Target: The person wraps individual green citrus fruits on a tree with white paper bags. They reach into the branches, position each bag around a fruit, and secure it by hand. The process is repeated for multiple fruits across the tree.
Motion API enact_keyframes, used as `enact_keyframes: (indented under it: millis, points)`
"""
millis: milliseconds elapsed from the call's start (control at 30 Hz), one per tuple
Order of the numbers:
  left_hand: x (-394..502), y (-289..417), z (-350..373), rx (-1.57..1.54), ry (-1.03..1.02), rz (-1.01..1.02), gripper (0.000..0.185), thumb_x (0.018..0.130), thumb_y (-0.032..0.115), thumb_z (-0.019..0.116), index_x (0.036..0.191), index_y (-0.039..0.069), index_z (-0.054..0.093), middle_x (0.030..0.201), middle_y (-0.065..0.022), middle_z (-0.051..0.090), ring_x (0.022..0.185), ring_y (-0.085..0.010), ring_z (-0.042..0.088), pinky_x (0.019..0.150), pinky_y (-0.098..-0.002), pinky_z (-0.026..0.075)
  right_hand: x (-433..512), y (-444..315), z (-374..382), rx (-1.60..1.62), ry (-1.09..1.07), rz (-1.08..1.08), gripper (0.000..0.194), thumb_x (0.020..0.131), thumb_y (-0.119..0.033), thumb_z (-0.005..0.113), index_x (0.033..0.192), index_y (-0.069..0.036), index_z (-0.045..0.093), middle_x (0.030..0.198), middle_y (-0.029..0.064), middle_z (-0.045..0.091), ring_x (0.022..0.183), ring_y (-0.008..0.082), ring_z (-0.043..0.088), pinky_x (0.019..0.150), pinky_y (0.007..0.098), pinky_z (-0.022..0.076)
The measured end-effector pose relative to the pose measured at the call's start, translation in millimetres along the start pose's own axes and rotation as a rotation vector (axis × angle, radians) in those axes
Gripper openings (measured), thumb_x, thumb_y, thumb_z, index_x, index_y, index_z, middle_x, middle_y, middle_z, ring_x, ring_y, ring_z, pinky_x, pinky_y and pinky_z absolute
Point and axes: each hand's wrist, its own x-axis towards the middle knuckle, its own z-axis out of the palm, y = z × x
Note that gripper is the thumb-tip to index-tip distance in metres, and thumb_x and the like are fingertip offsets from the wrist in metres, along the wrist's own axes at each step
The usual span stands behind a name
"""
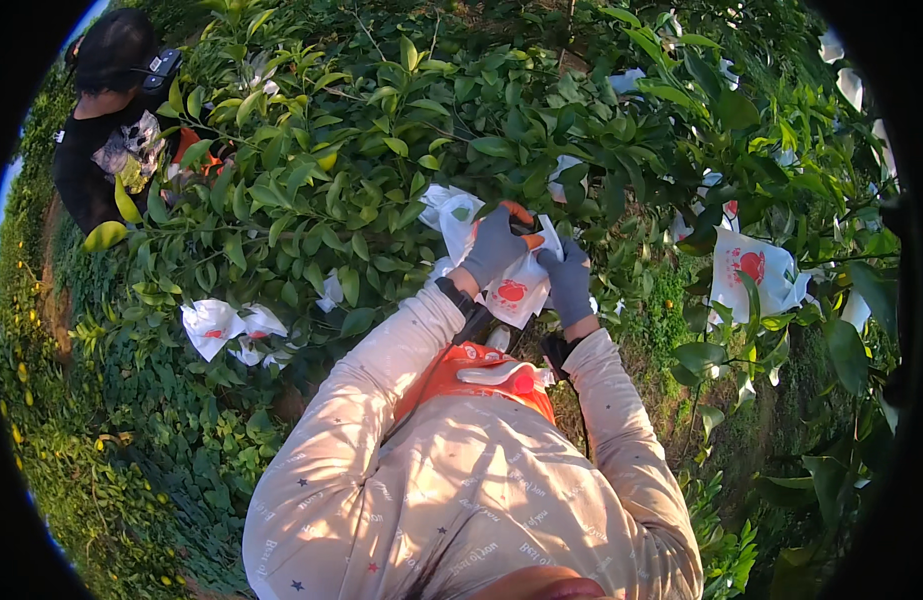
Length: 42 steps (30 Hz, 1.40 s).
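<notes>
A white paper fruit bag [520, 289] with a red fruit print is between my two hands, in front of my waist. My left hand [497, 244], in a grey glove with orange fingertips, pinches the upper part of the bag. On the other side, my right hand [569, 281], in a grey glove, grips the bag's right edge. Whatever is inside the bag is hidden. Another white bag [454, 214] hangs among the leaves just behind my left hand. An orange pouch [461, 371] at my waist holds a stack of white bags [499, 375].
Leafy citrus branches [319, 195] spread ahead and to both sides. White bags hang at the left [213, 328] and at the right [758, 274]. A person [116, 127] in a dark cap stands at the upper left, behind foliage. Yellow fruit [26, 375] shows far left.
</notes>
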Motion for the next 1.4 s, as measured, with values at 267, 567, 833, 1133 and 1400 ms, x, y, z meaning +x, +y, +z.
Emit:
enact_keyframes:
  millis: [267,567,833,1133,1400]
  points:
    - [33,-44,11,0.288,-0.237,-0.005,0.021,0.076,0.011,0.062,0.096,0.004,0.063,0.08,-0.0074,0.066,0.072,-0.0184,0.061,0.062,-0.0328,0.048,-13,11,25,-0.106,0.11,0.001,0.034,0.076,-0.018,0.071,0.102,0.002,0.065,0.082,0.0075,0.067,0.069,0.0136,0.059,0.064,0.0299,0.0488]
    - [36,-36,-22,-0.317,-0.479,0.042,0.018,0.084,0.004,0.056,0.1,0.002,0.062,0.094,-0.0111,0.064,0.088,-0.0236,0.063,0.078,-0.0309,0.048,-11,-6,28,0.024,0.048,0.093,0.032,0.081,-0.019,0.073,0.106,-0.001,0.065,0.089,0.0099,0.068,0.076,0.0163,0.063,0.067,0.0304,0.0509]
    - [-6,-4,-62,-0.344,-0.425,-0.297,0.034,0.082,0.015,0.072,0.107,-0.005,0.057,0.098,-0.0099,0.061,0.089,-0.0155,0.059,0.077,-0.0279,0.048,-6,7,41,0.101,-0.25,0.177,0.041,0.081,-0.013,0.071,0.118,0.0,0.059,0.103,0.0084,0.066,0.089,0.0185,0.065,0.078,0.0301,0.0516]
    - [-6,-25,-38,0.212,-0.039,-0.163,0.035,0.082,0.028,0.072,0.083,-0.006,0.065,0.068,-0.0086,0.064,0.063,-0.0184,0.06,0.059,-0.0312,0.048,1,7,48,-0.689,-0.043,-0.231,0.055,0.069,-0.028,0.076,0.114,-0.001,0.06,0.105,0.0219,0.061,0.098,0.0375,0.06,0.084,0.0435,0.0493]
    - [20,-88,-35,0.159,-0.272,-0.236,0.035,0.083,0.026,0.071,0.094,-0.007,0.063,0.082,-0.0107,0.066,0.066,-0.0163,0.061,0.055,-0.0318,0.048,-7,-5,31,-0.048,-0.185,0.119,0.04,0.081,-0.024,0.073,0.109,0.003,0.063,0.093,0.0088,0.067,0.083,0.0167,0.063,0.075,0.0313,0.0505]
